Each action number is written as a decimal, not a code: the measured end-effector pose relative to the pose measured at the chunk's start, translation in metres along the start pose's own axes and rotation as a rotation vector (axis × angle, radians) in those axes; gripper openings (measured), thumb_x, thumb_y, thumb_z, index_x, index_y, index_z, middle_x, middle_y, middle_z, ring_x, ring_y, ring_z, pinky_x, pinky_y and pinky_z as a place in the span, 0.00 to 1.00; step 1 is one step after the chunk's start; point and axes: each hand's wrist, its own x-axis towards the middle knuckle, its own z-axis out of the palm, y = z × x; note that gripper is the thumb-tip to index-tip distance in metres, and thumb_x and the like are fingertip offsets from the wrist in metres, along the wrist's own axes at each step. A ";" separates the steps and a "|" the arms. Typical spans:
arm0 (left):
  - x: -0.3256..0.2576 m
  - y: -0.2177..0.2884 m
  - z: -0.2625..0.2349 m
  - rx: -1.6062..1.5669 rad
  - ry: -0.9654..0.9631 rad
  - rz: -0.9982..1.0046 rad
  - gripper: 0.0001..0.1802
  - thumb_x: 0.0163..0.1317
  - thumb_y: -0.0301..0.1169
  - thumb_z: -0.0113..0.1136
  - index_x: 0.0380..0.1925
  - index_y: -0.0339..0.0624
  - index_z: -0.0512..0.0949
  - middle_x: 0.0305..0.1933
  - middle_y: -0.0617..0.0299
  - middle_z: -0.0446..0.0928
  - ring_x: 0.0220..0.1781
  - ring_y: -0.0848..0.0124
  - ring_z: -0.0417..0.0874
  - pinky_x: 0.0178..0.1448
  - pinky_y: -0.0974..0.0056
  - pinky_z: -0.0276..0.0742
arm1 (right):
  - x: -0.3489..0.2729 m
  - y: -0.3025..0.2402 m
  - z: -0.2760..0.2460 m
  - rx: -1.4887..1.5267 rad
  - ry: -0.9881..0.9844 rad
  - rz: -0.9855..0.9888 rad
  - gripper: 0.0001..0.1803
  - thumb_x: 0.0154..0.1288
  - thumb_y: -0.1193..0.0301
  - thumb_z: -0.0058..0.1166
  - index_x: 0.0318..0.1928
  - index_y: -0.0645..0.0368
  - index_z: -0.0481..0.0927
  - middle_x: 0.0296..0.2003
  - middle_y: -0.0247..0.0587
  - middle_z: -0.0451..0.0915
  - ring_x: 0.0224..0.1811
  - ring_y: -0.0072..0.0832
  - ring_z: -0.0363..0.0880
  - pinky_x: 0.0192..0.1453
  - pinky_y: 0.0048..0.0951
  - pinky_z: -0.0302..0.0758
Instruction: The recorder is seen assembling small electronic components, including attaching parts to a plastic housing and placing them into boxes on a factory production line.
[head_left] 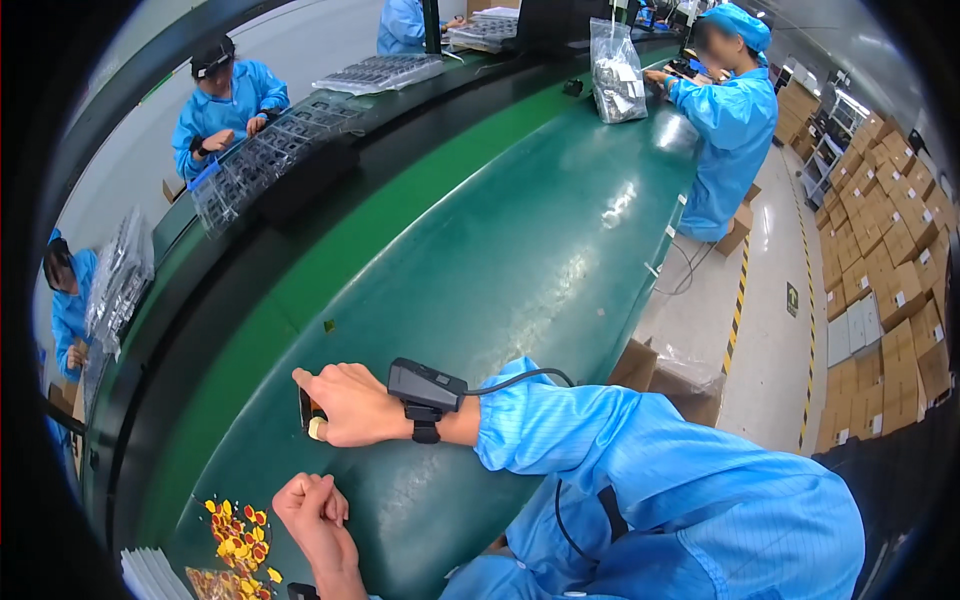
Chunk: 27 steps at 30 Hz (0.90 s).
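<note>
My right hand [352,405] reaches across the green work surface [480,280], its fingers bent over a small dark flat piece [307,412] with a light edge. A small pale-yellow round bit [318,429] shows at my thumb, against that piece. Most of the dark piece is hidden under the hand. Nearer to me, my left hand [315,505] is closed, thumb against curled fingers; whatever may be inside cannot be seen. To its left lies a loose heap of small yellow and red pieces [240,540], some of them round.
A clear bag [205,582] lies beside the heap, near white stacked strips [150,575]. A tiny dark square [329,326] sits farther up the surface. A filled plastic bag [618,75] stands far off by a co-worker [725,120]. Clear trays [270,155] line the opposite side. Cartons [880,260] stand right.
</note>
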 end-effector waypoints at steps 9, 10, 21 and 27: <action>0.000 -0.002 -0.003 0.062 -0.039 0.030 0.20 0.60 0.21 0.55 0.14 0.46 0.58 0.12 0.66 0.58 0.11 0.76 0.57 0.17 0.69 0.51 | 0.001 -0.005 -0.005 0.006 -0.066 0.020 0.19 0.47 0.77 0.55 0.41 0.73 0.75 0.22 0.56 0.79 0.28 0.55 0.81 0.32 0.51 0.75; 0.000 -0.002 -0.003 0.063 -0.042 0.029 0.20 0.60 0.21 0.55 0.14 0.46 0.58 0.12 0.66 0.58 0.11 0.76 0.57 0.17 0.69 0.51 | 0.002 -0.002 -0.003 -0.010 -0.043 0.014 0.17 0.47 0.78 0.54 0.40 0.73 0.76 0.21 0.57 0.79 0.28 0.55 0.81 0.32 0.51 0.75; -0.002 -0.002 0.001 0.027 -0.008 0.018 0.21 0.58 0.19 0.56 0.13 0.44 0.58 0.13 0.66 0.58 0.12 0.77 0.58 0.18 0.70 0.52 | -0.001 0.004 0.005 -0.071 0.033 -0.020 0.10 0.48 0.80 0.52 0.34 0.71 0.76 0.20 0.58 0.78 0.27 0.57 0.80 0.33 0.52 0.75; -0.001 -0.002 0.001 0.017 -0.013 0.022 0.22 0.59 0.19 0.57 0.13 0.44 0.58 0.13 0.66 0.59 0.12 0.77 0.58 0.18 0.70 0.52 | 0.000 0.005 0.007 -0.057 0.090 -0.043 0.10 0.49 0.79 0.53 0.35 0.70 0.74 0.21 0.57 0.78 0.28 0.56 0.80 0.33 0.52 0.74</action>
